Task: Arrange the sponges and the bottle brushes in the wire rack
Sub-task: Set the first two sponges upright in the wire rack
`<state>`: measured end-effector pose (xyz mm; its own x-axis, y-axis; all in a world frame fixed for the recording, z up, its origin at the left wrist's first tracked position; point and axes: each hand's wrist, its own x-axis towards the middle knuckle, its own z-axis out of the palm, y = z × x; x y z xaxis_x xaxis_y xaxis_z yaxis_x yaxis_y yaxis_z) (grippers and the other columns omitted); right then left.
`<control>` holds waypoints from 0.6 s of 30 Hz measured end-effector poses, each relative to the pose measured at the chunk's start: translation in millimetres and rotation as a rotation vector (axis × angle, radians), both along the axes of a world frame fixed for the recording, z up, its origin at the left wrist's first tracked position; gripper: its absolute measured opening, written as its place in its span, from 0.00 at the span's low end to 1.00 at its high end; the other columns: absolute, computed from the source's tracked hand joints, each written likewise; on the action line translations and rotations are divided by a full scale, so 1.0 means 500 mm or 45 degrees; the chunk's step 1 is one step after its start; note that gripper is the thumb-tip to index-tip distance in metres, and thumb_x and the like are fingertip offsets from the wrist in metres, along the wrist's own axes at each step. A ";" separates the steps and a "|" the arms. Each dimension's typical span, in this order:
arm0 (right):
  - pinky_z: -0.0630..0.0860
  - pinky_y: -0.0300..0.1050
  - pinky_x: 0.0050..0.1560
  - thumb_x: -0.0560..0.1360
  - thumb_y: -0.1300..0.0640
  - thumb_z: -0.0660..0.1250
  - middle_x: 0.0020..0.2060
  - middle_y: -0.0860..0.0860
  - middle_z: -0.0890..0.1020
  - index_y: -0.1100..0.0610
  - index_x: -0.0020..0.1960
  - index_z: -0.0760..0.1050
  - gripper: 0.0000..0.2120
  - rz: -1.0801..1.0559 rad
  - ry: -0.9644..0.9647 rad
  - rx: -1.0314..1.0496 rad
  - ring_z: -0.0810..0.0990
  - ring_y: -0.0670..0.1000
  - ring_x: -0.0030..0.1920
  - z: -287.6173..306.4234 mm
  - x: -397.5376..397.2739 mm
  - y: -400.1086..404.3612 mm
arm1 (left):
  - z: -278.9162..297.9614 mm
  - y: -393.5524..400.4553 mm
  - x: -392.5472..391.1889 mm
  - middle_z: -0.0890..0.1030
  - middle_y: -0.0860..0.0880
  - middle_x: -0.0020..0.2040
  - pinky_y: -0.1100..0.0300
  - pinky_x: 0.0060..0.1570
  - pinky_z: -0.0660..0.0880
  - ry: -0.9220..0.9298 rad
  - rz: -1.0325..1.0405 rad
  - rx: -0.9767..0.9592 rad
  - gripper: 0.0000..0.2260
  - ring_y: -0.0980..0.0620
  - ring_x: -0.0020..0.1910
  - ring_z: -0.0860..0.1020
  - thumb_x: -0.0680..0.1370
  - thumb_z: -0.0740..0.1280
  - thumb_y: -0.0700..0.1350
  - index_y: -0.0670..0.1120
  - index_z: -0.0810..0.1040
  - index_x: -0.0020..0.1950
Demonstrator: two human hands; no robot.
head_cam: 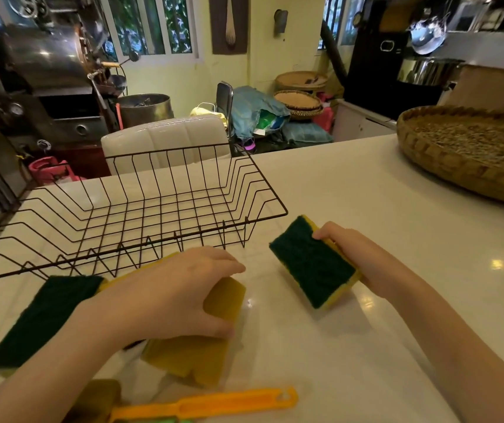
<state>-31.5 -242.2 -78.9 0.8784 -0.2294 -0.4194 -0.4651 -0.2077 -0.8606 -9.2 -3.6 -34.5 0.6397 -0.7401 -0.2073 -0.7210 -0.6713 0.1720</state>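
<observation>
We see the black wire rack standing on the white counter, with nothing in it, its near rim just beyond our hands. Our right hand grips a sponge by its edges, green face up, tilted, just right of the rack's near corner. Our left hand clasps a yellow sponge lying on the counter. A green-faced sponge lies at the left, near the counter's edge. An orange brush handle lies nearest us. A woven tray sits far right, with bare counter between.
</observation>
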 end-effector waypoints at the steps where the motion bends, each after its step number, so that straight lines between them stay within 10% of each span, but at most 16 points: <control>1: 0.73 0.49 0.56 0.71 0.45 0.61 0.49 0.57 0.80 0.56 0.50 0.75 0.16 -0.010 0.013 -0.050 0.78 0.57 0.51 -0.002 0.004 0.000 | 0.001 0.002 0.001 0.60 0.62 0.70 0.62 0.66 0.60 -0.028 0.005 0.008 0.35 0.61 0.67 0.59 0.67 0.66 0.64 0.62 0.54 0.70; 18: 0.72 0.40 0.41 0.74 0.49 0.61 0.39 0.45 0.76 0.52 0.55 0.73 0.12 0.028 -0.354 -0.581 0.74 0.42 0.39 -0.028 0.012 -0.008 | 0.036 -0.004 -0.016 0.67 0.65 0.54 0.62 0.52 0.63 -0.197 0.135 -0.421 0.29 0.61 0.53 0.66 0.63 0.71 0.60 0.61 0.68 0.61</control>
<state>-25.7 -246.2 -92.9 0.9488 -0.3142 -0.0322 -0.2238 -0.5969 -0.7705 -17.3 -5.7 -16.3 0.7216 -0.6787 0.1368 -0.6847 -0.6702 0.2865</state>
